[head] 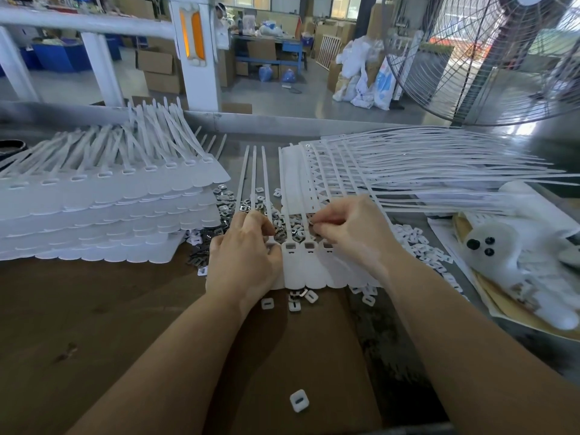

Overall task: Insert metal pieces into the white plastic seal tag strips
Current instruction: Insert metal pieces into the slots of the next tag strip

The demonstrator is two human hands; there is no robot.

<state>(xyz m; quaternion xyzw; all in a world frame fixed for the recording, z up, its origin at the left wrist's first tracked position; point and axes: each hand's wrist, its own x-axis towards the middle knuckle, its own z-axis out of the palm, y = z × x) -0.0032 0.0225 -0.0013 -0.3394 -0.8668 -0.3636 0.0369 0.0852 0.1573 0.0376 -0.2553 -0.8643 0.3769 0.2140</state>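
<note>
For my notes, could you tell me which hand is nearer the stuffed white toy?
Right. The right hand lies between the toy and the left hand.

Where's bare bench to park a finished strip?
Near edge: brown board is bare left of the left hand, below the stacked strips; one stray white cap lies between the forearms. Crowded: loose metal pieces around both hands, soft toy on the right.
</note>
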